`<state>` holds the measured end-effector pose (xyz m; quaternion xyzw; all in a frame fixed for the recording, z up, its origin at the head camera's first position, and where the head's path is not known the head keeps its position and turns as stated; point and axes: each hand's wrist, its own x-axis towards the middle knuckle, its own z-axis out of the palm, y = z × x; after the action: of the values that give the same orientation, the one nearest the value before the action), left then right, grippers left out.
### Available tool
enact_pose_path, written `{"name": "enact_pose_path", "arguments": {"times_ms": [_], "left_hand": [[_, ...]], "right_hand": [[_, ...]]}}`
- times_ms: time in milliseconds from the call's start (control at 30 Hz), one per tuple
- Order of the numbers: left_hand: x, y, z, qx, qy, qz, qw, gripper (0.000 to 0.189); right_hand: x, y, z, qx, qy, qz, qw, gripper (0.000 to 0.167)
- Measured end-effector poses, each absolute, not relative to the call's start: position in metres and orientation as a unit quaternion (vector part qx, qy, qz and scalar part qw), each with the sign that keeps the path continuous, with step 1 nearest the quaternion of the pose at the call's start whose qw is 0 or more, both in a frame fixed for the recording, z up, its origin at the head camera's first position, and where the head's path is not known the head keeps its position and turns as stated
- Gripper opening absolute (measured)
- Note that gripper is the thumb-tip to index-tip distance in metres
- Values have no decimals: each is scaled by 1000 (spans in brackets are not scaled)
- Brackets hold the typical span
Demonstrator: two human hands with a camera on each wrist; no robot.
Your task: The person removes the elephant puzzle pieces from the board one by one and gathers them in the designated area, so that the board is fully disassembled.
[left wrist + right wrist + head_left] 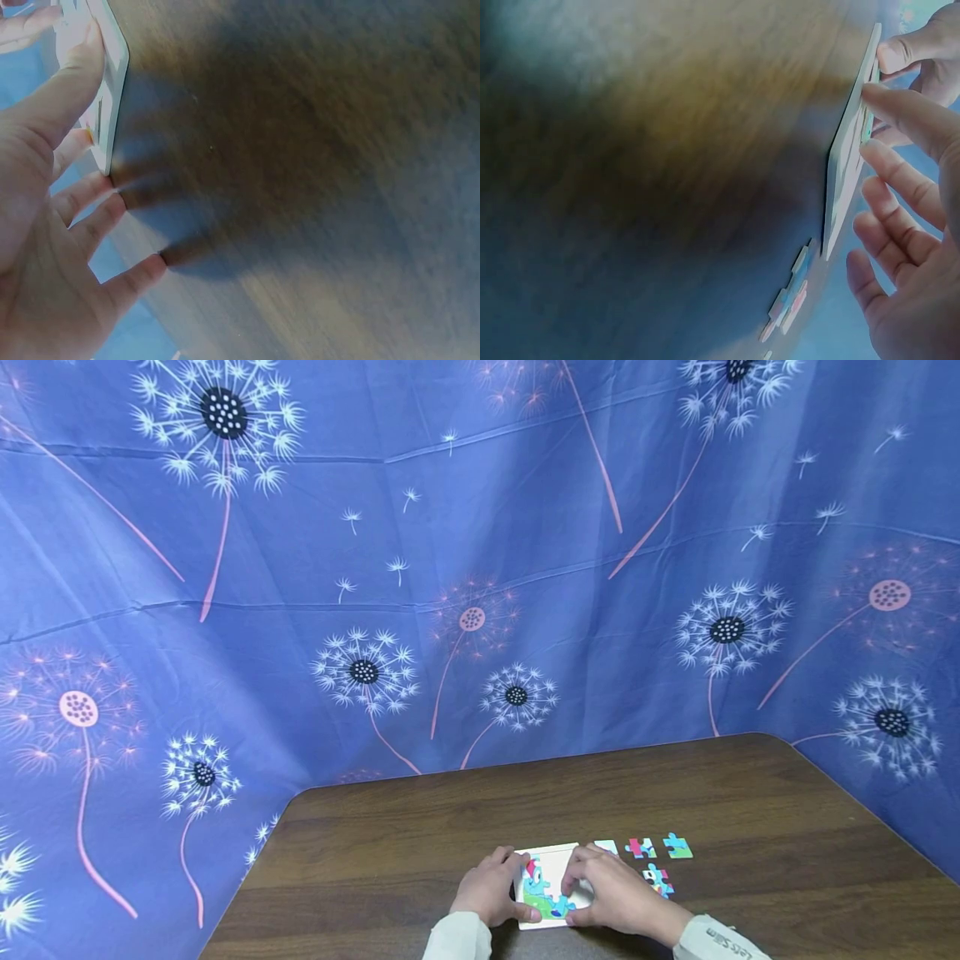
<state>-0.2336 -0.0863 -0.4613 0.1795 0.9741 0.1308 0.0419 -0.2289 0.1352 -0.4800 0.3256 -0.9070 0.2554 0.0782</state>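
Note:
A shallow white puzzle tray (551,858) lies flat on the table, with joined jigsaw pieces (536,903) in blue, green and red filling its left and lower part. Along the tray's left side rests my left hand (487,889), its thumb over the near left corner. The left wrist view shows its fingers spread, several tips down beside the tray's edge (116,90). My right hand (618,893) reaches over the tray's right half, thumb at the near edge and index finger bent down by a blue piece (562,905). Its other fingers are relaxed in the right wrist view.
Right of the tray lie loose jigsaw pieces: a red and white one (641,848), a blue and green one (677,846) and a multicoloured one (657,880). A pale piece (606,846) shows behind my right hand. A blue dandelion-print cloth (450,693) hangs behind the wooden table (375,860).

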Motion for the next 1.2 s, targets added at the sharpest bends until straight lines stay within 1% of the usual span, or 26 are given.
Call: {"name": "enact_pose_path", "arguments": {"times_ms": [233,333,500,667,967,1067,1200], "left_hand": [[-232,-86,-462,181,976,115,31,75],[-231,-86,-461,177,978,108,20,75],[-231,-84,-459,167,980,105,27,75],[-231,-84,-458,166,979,110,34,75],[-230,-80,-456,154,980,116,37,74],[-230,-78,-454,146,981,118,48,73],[-230,-79,-454,141,981,120,61,74]], "right_hand": [[-226,132,-479,320,-911,234,115,29],[-225,131,-477,315,-913,234,113,31],[-227,130,-473,319,-911,236,110,34],[-231,130,-469,333,-907,233,113,32],[-231,131,-461,353,-906,181,147,34],[-234,138,-456,349,-911,175,133,33],[-238,154,-451,343,-910,213,88,30]]}}
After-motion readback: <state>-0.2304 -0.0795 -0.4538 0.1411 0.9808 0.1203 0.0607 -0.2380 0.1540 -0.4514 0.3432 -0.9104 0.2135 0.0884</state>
